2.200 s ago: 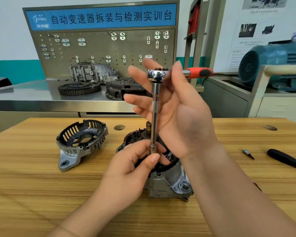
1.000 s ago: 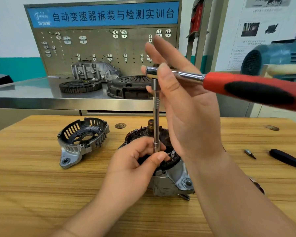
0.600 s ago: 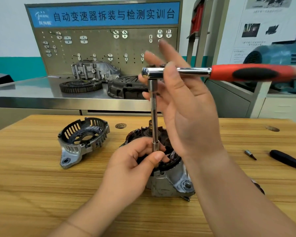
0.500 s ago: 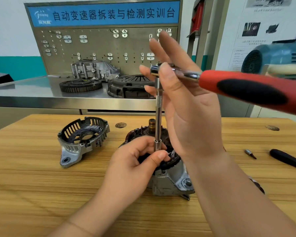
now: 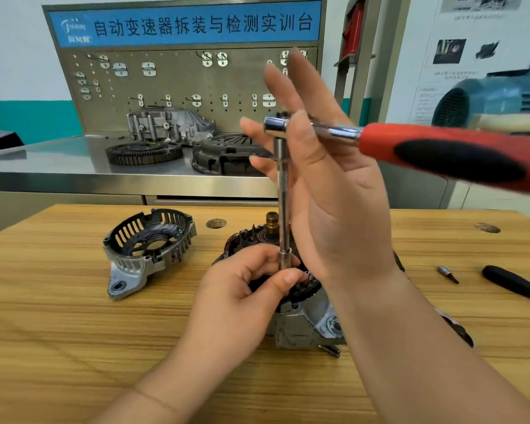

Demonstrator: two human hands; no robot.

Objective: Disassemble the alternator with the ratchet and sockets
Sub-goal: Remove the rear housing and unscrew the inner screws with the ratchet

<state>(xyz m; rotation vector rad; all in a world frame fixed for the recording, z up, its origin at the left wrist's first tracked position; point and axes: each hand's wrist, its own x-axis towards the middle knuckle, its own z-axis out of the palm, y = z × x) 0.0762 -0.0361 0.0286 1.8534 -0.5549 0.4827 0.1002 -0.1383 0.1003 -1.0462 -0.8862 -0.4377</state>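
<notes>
The alternator body [image 5: 306, 325] stands on the wooden table [image 5: 58, 347], with copper windings and its shaft tip [image 5: 271, 220] showing at the top. A chrome extension bar [image 5: 283, 194] stands upright on it. My left hand [image 5: 242, 295] pinches the bar's lower end just above the windings. My right hand [image 5: 340, 203] holds the ratchet [image 5: 441, 154] at its head, thumb across the neck and fingers stretched behind. The red and black handle points right and towards me. What sits under the bar's tip is hidden by my left hand.
The removed end cover [image 5: 147, 249] lies to the left of the alternator. A small bit [image 5: 447, 273] and a black handle [image 5: 514, 286] lie at the right. Behind the table a steel bench [image 5: 58, 166] carries a gear ring, a clutch cover and a housing before a pegboard.
The ratchet handle has swung back and forth about the head and now points towards me at the right, as half a second ago. Both hands keep their hold in place.
</notes>
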